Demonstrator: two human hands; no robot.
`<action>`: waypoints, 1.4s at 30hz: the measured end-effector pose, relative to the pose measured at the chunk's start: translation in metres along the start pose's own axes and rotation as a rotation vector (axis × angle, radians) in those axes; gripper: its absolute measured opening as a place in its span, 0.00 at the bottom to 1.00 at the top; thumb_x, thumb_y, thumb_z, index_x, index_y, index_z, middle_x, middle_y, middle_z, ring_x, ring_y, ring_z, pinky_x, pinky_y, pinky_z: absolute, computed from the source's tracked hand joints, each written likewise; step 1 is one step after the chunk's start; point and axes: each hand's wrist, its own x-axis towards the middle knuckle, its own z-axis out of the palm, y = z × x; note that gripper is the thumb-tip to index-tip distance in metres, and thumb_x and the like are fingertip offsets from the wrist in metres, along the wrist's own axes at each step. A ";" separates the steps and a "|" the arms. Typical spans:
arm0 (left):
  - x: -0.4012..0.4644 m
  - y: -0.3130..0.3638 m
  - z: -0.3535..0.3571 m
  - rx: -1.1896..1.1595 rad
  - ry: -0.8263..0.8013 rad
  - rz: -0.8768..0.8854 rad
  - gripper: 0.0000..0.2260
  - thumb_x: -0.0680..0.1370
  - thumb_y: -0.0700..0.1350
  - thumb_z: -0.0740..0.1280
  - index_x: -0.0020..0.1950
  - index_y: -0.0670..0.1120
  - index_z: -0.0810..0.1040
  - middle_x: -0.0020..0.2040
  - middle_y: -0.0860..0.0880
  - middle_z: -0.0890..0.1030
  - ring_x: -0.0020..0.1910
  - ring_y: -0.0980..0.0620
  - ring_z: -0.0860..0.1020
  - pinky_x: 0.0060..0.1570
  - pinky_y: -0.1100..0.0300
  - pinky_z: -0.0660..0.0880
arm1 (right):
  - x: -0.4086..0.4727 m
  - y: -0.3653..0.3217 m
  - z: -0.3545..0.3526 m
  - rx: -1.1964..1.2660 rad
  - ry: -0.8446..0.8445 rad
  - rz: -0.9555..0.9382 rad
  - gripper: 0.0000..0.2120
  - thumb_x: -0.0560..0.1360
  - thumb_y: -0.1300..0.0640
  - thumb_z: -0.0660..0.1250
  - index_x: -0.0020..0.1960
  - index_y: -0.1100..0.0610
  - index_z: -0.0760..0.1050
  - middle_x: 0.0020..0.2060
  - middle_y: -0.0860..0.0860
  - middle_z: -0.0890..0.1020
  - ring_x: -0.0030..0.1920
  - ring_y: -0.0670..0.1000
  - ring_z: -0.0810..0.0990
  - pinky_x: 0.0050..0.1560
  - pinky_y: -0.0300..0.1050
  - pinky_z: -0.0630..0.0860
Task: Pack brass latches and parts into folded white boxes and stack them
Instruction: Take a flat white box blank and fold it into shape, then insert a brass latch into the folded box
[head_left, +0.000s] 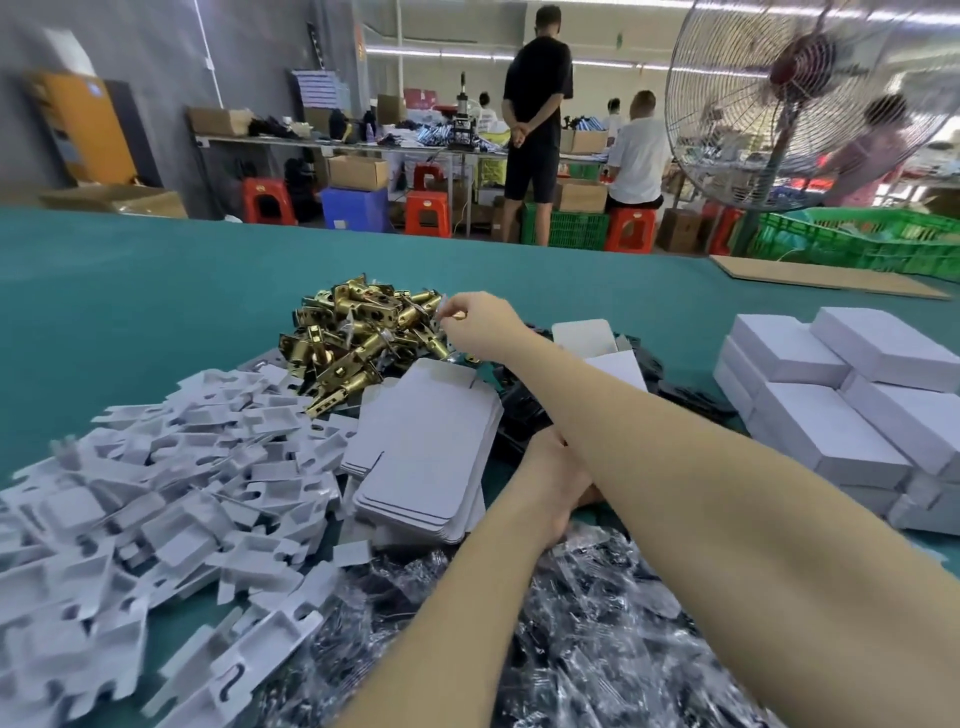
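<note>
a: where does the person's right hand (480, 325) sit against the pile of brass latches (358, 338)?

b: at the pile's right edge, arm stretched across the teal bench (130, 291). its grip looks pinched on something small and pale at the fingertips, touching the nearest latches; what exactly it pinches is too blurred to tell.

a: and the left hand (558, 483)?

b: nearer the person than the pile, mostly hidden under the right forearm, so its grip cannot be told.

a: how should the pick go?

b: probably best to take one latch by its tube and lift straight up, since they lie tangled and neighbours could drag along. then bring it toward the stack of flat box blanks (431, 452), just nearer than the pile.

a: other parts?

b: white card inserts (156, 493) spread left and nearer than the pile, clear bagged parts (571, 623) nearest the person, finished white boxes (841, 410) stacked well to the right.
</note>
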 end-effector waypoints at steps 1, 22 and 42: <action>0.000 -0.001 0.000 -0.042 0.005 0.009 0.10 0.80 0.48 0.62 0.55 0.45 0.80 0.55 0.44 0.82 0.52 0.47 0.76 0.60 0.46 0.76 | 0.008 0.005 0.007 -0.027 -0.022 -0.005 0.16 0.83 0.53 0.57 0.65 0.52 0.79 0.63 0.58 0.80 0.62 0.59 0.77 0.66 0.52 0.73; 0.009 -0.008 0.000 0.036 0.029 0.058 0.15 0.77 0.38 0.72 0.63 0.44 0.77 0.55 0.47 0.83 0.47 0.51 0.84 0.45 0.56 0.83 | -0.002 0.025 -0.054 1.084 0.416 0.440 0.07 0.73 0.69 0.73 0.47 0.60 0.80 0.48 0.62 0.85 0.45 0.58 0.88 0.46 0.51 0.86; 0.005 0.002 -0.004 -0.213 0.133 0.088 0.11 0.80 0.38 0.69 0.61 0.46 0.75 0.59 0.42 0.81 0.57 0.42 0.81 0.44 0.52 0.83 | -0.167 0.092 -0.087 1.042 0.272 0.296 0.10 0.77 0.56 0.74 0.48 0.65 0.84 0.45 0.58 0.88 0.44 0.59 0.88 0.42 0.44 0.84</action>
